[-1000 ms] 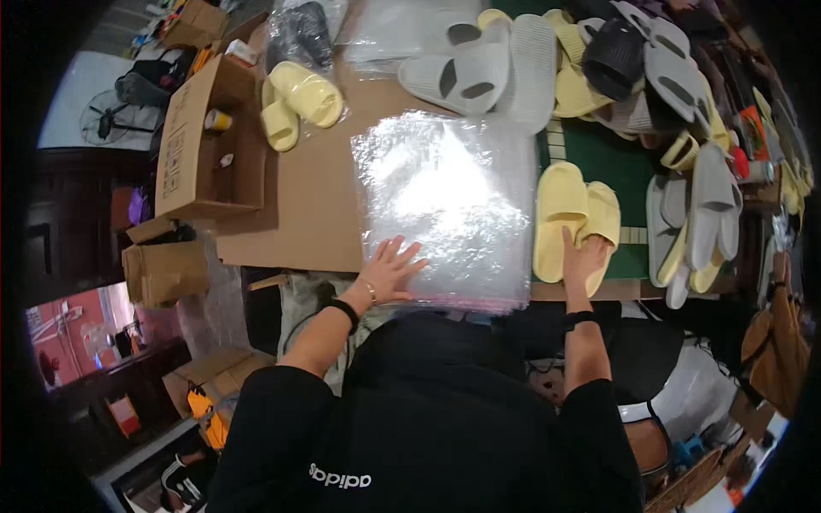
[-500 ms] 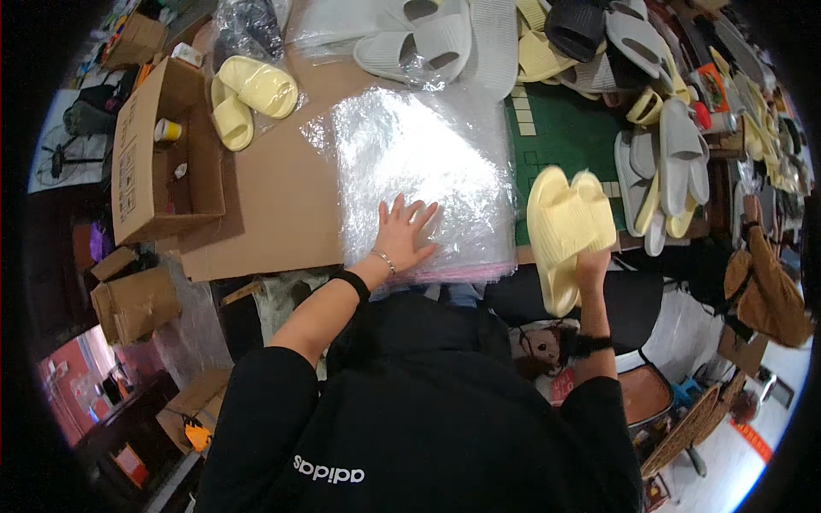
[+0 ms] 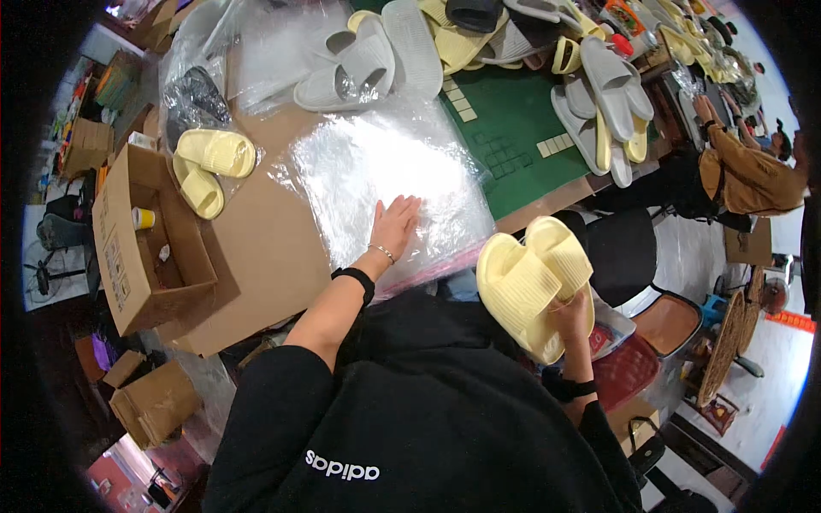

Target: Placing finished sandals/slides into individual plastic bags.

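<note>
Two yellow slippers (image 3: 534, 286) in right hand (image 3: 575, 318).

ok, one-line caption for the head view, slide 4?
Left hand flat on clear bags; right hand holds yellow slides off the table edge.

The bag (image 3: 385, 171) lies on the table (image 3: 265, 256). Left of the bag are 2 slippers (image 3: 209, 167) and a box (image 3: 145, 248); right of it, a mat (image 3: 522, 128); behind it, more slippers (image 3: 359, 64).
</note>
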A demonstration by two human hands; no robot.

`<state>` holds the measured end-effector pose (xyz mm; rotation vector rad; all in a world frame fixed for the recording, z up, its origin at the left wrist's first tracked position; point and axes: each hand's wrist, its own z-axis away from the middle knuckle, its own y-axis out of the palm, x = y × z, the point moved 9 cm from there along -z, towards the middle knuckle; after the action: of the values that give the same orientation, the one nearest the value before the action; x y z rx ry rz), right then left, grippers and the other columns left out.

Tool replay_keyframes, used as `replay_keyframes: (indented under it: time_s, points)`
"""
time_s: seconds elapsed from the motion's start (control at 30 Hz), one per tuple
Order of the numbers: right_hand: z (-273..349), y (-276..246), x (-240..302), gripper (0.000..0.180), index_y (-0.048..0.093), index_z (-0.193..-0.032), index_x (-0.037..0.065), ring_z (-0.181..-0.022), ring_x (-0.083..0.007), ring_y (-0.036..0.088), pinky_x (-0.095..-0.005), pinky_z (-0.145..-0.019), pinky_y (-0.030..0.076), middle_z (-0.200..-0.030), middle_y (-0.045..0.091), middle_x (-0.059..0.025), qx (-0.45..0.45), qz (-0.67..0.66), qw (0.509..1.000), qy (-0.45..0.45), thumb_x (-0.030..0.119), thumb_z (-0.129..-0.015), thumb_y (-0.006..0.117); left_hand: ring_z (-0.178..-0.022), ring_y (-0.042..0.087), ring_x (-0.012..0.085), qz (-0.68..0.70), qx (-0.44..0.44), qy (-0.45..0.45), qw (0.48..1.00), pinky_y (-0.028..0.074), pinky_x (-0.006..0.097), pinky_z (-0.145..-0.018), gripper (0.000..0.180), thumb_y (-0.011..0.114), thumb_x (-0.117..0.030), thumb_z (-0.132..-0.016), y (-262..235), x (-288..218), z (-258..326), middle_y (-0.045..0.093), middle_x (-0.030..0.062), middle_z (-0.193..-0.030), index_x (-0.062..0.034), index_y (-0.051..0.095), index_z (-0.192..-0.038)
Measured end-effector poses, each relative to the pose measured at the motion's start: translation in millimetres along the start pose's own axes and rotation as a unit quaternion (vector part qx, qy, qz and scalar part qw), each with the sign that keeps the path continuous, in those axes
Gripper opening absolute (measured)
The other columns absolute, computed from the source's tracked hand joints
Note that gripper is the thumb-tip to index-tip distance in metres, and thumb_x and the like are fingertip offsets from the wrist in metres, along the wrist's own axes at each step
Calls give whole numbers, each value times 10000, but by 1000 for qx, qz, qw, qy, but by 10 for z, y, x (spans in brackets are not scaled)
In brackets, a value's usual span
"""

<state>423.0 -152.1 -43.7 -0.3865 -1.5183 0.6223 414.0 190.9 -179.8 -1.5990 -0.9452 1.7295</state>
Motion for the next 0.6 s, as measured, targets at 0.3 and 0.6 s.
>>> replay_keyframes:
  time_s: [0.3, 0.6]
  points:
    - [-256, 566, 873, 492, 548, -1125, 36, -1183, -386, 332, -445, -1026, 216, -1219, 477, -164, 142, 75, 966, -200, 124, -656, 668, -1114, 499, 180, 340, 20, -57, 938, 344, 283, -970, 427, 359, -300, -950, -505, 85, -86, 559, 125, -1177, 10, 490, -1212]
    - [-665, 1208, 1224, 438, 586, -1081, 65, -1167, -364, 361, -420, -1002, 272, -1169, 510, -167, 204, 100, 939, -258, 160, -659, 656, -1225, 381, 173, 410, 72, -38, 908, 270, 284, -1026, 439, 370, -295, -949, -911, -153, 28, 449, 109, -1303, 5, 429, -1263]
